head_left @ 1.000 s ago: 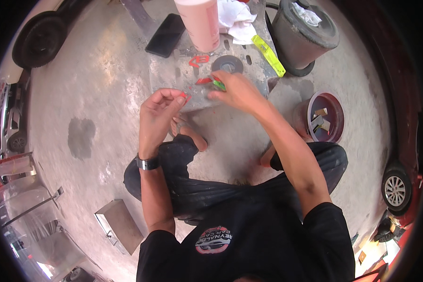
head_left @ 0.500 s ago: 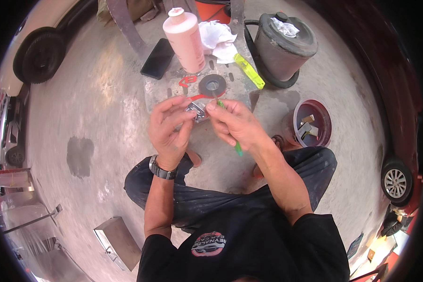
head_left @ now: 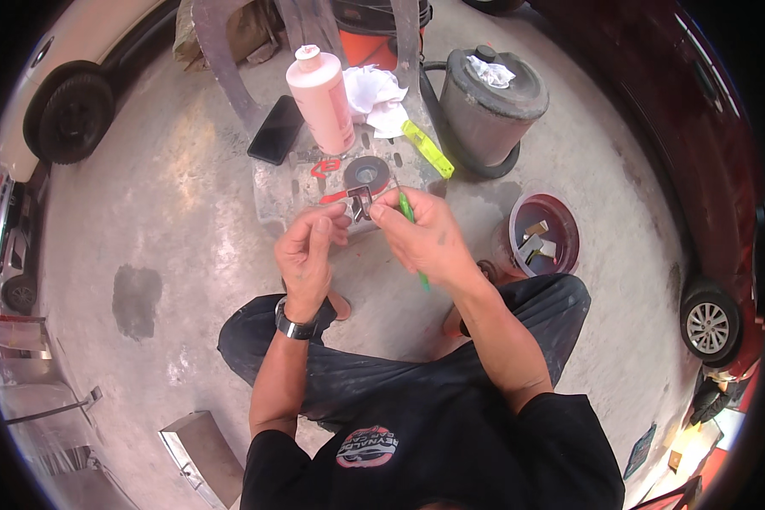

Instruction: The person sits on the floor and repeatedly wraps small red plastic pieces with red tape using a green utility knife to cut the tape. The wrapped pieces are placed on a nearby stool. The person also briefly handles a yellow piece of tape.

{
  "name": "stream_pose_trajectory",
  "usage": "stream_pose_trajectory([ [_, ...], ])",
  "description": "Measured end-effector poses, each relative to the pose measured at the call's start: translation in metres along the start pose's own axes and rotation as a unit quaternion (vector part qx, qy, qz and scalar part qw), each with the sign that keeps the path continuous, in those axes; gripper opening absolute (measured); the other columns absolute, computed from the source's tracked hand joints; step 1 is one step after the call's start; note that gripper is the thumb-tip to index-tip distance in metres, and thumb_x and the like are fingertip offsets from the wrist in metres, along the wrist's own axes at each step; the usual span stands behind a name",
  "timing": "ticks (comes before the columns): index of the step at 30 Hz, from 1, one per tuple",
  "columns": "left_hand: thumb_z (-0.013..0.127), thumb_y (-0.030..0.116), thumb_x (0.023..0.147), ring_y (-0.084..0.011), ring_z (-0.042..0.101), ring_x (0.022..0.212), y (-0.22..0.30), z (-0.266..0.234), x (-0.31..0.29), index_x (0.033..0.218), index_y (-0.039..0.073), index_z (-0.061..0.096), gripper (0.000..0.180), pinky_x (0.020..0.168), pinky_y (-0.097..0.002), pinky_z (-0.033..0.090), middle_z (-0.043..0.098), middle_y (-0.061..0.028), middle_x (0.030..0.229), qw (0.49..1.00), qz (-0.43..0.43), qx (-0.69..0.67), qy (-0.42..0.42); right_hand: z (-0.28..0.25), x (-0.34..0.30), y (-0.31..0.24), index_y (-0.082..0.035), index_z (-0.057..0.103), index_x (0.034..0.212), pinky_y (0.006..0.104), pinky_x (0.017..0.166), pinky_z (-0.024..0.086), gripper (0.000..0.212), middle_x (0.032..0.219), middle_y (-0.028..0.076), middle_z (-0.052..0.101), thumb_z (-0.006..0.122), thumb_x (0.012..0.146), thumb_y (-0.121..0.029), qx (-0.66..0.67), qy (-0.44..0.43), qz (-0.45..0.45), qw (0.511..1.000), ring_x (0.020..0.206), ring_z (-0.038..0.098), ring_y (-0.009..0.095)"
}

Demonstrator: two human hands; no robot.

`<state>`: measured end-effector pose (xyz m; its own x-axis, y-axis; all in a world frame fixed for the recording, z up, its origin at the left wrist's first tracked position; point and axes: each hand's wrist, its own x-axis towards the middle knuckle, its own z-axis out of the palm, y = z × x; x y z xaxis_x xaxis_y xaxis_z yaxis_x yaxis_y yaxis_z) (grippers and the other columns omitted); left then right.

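My right hand (head_left: 429, 234) pinches a small shiny, dark-edged piece (head_left: 359, 202) between thumb and forefinger. The same hand also holds a slim tool with a green handle (head_left: 408, 206), its thin tip pointing away from me. Close on the left side of the shiny piece, my left hand (head_left: 306, 255) has its thumb and fingertips drawn together; what they hold, if anything, is too small to make out. Just beyond the hands a roll of dark tape (head_left: 348, 175) with a red strip (head_left: 335, 196) lies on a worn plastic chair seat (head_left: 272, 200). Red scraps (head_left: 325, 168) lie beside the roll.
The seat also bears a pink bottle (head_left: 321, 106), a black phone (head_left: 275, 129), white crumpled cloth (head_left: 374, 98) and a yellow cutter (head_left: 427, 149). Right of it stand a grey lidded canister (head_left: 493, 115) and a bucket (head_left: 517, 229). A metal box (head_left: 204, 459) lies on the floor at lower left.
The shiny piece has passed from my left fingers into my right hand's pinch. My left hand has drawn back slightly and its fingers have curled in. The whole view has shifted a little.
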<state>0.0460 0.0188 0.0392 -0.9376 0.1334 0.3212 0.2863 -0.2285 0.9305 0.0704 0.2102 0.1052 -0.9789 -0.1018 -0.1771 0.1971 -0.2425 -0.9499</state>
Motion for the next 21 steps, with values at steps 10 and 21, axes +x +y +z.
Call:
stream_pose_trajectory([
  [10, 0.051, 0.027, 0.11, -0.0174, 0.061, 0.113, -0.003, 0.005, -0.005, 0.137, 0.0, 0.06, 0.039, 0.089, -0.0352, 0.051, 0.067, -0.0089, 0.126, 0.939, -0.188, -0.282, -0.058, 0.0, 0.001, 0.025, -0.005, 0.063, 0.102, 0.0216, 0.038, 0.031, 0.017, 0.062, -0.004, 0.048, 0.062, 0.106, -0.021, 0.18, -0.069, 0.051, 0.98, 0.042, 0.038, 0.003],
  [21, 0.065, 0.014, 0.103, -0.0113, 0.057, 0.106, -0.001, 0.011, -0.005, 0.118, 0.006, 0.066, 0.017, 0.097, -0.0335, 0.044, 0.065, -0.0036, 0.116, 0.937, -0.194, -0.281, -0.068, 0.004, 0.002, 0.045, -0.005, 0.059, 0.099, 0.0232, 0.037, 0.028, 0.023, 0.06, -0.003, 0.044, 0.061, 0.106, -0.027, 0.171, -0.04, 0.106, 0.979, 0.039, 0.039, 0.007],
])
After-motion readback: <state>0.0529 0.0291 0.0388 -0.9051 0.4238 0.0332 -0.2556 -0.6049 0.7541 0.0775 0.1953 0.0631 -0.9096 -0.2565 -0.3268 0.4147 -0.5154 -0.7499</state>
